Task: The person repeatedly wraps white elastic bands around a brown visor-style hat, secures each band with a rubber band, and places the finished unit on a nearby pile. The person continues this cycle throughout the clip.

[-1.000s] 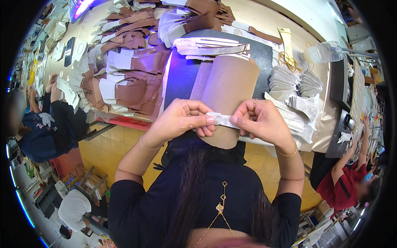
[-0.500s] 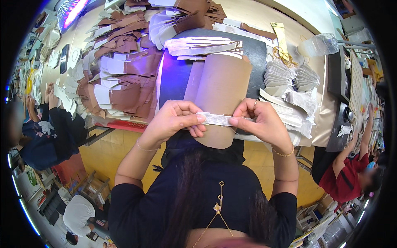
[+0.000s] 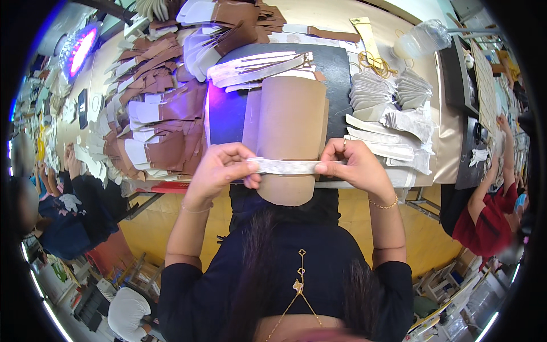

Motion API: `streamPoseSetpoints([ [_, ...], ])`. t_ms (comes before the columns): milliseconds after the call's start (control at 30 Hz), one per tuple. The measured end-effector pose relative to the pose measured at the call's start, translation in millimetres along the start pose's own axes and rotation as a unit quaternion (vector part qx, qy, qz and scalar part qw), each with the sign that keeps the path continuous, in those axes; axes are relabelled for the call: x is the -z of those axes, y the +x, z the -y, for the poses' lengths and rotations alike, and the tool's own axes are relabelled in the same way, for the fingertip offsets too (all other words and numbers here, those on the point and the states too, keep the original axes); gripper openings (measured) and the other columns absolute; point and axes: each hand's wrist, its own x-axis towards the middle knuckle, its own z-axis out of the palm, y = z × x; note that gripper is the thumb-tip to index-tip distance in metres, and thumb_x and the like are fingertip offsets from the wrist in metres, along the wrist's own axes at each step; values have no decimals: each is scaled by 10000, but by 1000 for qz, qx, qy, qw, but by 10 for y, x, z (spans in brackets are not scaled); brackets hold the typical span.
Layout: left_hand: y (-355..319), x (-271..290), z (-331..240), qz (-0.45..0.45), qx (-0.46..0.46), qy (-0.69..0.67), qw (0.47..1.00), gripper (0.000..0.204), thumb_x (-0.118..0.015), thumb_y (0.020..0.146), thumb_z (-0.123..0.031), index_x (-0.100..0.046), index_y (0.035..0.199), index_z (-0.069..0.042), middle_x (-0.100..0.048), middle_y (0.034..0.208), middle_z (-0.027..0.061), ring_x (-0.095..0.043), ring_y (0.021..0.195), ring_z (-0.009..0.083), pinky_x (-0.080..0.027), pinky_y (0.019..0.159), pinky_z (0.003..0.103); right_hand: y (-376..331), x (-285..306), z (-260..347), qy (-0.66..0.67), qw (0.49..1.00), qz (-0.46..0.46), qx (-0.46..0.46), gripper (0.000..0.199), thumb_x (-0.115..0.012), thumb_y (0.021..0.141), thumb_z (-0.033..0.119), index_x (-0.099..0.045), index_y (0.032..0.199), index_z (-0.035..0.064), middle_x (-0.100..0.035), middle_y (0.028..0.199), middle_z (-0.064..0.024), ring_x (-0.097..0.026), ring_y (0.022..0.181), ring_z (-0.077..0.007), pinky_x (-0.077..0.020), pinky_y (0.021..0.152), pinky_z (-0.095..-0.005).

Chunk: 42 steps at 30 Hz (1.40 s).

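A narrow white strip (image 3: 288,166) is stretched flat between my two hands. My left hand (image 3: 222,167) pinches its left end and my right hand (image 3: 354,167) pinches its right end. The strip lies across the near end of a tan rounded board (image 3: 289,131) that rests on a dark mat (image 3: 336,71) on the workbench. More white strips (image 3: 262,64) lie at the far end of the board.
Heaps of brown and white cut pieces (image 3: 159,114) cover the bench to the left. Stacks of white pieces (image 3: 393,97) lie to the right, with rubber bands (image 3: 376,60) and a clear bag (image 3: 424,37) beyond. Other people sit at the left (image 3: 74,199) and right (image 3: 496,199).
The view has tilted slightly, so bench and board sit a little lower in the picture. Both hands still hold the strip taut across the board.
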Motion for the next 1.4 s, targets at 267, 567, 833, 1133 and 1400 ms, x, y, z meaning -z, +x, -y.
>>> streamPoseSetpoints([
  [267, 76, 304, 134, 37, 1, -2, 999, 117, -645, 845, -66, -616, 886, 39, -665, 732, 136, -655, 604, 174, -538, 555, 263, -35, 11, -205, 149, 989, 17, 22, 221, -727, 832, 201, -623, 778, 14, -596, 713, 28, -502, 647, -23, -413, 574, -194],
  [567, 203, 275, 252, 56, 22, -50, 997, 108, -641, 847, -59, -607, 883, 37, -660, 724, 144, -652, 593, 191, -541, 550, 277, -47, -195, -455, 140, 989, -54, 7, 250, -720, 837, 237, -595, 747, 40, -559, 691, 40, -448, 616, -29, -391, 559, -194],
  [833, 218, 273, 297, 53, 21, -68, 996, 99, -624, 848, -53, -593, 887, 33, -663, 728, 158, -651, 572, 202, -543, 523, 277, -97, -287, -770, 363, 930, -57, -35, 194, -661, 886, 192, -595, 890, 9, -613, 759, -17, -590, 692, -69, -508, 655, -214],
  [1133, 207, 255, 321, 56, 6, -86, 995, 96, -605, 858, -52, -584, 899, 33, -657, 726, 158, -652, 580, 209, -547, 532, 288, -105, -416, -874, 356, 930, -86, -21, 192, -661, 886, 183, -550, 917, 30, -581, 767, -1, -572, 679, -59, -497, 646, -212],
  [1400, 112, 156, 338, 66, -20, -170, 983, 120, -599, 866, -72, -569, 916, 33, -653, 734, 165, -653, 587, 214, -553, 543, 293, -225, -206, -236, -112, 930, -285, 205, 351, -734, 792, 183, -554, 1067, 60, -585, 1073, -100, -571, 1020, -205, -462, 872, -335],
])
